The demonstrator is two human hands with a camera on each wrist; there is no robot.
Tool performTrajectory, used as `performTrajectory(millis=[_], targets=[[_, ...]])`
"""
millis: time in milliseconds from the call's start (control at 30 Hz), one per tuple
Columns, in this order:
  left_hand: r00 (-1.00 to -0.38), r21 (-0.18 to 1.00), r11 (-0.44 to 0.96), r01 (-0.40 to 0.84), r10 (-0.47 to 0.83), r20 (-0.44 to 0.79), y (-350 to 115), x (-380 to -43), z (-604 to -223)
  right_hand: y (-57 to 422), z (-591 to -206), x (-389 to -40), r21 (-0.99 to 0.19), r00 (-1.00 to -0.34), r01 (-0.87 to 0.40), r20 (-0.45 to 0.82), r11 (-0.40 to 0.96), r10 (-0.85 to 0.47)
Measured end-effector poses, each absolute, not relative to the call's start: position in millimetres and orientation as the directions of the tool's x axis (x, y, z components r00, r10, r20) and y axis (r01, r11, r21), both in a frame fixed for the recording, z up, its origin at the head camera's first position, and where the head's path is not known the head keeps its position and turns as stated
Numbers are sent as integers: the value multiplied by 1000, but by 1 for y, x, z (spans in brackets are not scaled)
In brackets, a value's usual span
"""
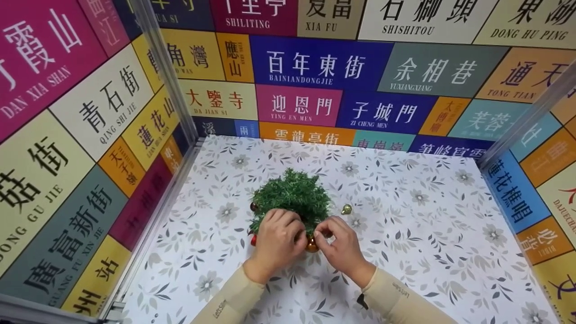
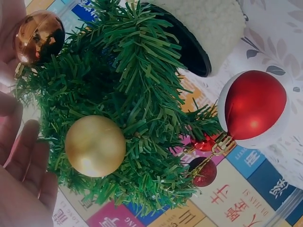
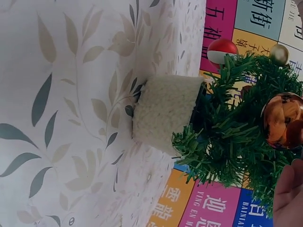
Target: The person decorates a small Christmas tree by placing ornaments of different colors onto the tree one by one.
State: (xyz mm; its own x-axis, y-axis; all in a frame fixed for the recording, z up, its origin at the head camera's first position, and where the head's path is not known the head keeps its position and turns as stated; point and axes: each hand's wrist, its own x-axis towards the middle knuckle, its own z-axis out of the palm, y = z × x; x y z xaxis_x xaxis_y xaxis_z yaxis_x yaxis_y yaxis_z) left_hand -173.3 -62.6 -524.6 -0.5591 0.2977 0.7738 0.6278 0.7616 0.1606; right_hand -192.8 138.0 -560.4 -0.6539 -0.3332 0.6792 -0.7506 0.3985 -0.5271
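A small artificial Christmas tree (image 1: 292,191) in a white fleecy pot (image 3: 165,113) carries several ball ornaments. At its near side hangs a shiny copper ball ornament (image 1: 312,245), between the two hands. My right hand (image 1: 343,245) has thumb and index tips together beside that ornament, pinching at its top. My left hand (image 1: 279,234) bends its fingers against the greenery just left of the ball; what its fingertips hold is hidden. Also on the tree are a matte gold ball (image 2: 94,145), a red-and-white ball (image 2: 255,109) and a dark red glitter ball (image 2: 203,171).
A small gold ornament (image 1: 346,209) lies on the table right of the tree. The white floral tabletop (image 1: 405,252) is bordered by panels with printed characters (image 1: 321,60) at the back and sides. Metal posts (image 1: 173,72) stand at the corners.
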Motion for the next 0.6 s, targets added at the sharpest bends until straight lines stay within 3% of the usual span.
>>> performTrajectory(millis=[600], targets=[[-585, 137, 786, 603, 319, 746, -63, -179, -523, 135, -561, -195, -710, -797, -600, 494, 368, -348]])
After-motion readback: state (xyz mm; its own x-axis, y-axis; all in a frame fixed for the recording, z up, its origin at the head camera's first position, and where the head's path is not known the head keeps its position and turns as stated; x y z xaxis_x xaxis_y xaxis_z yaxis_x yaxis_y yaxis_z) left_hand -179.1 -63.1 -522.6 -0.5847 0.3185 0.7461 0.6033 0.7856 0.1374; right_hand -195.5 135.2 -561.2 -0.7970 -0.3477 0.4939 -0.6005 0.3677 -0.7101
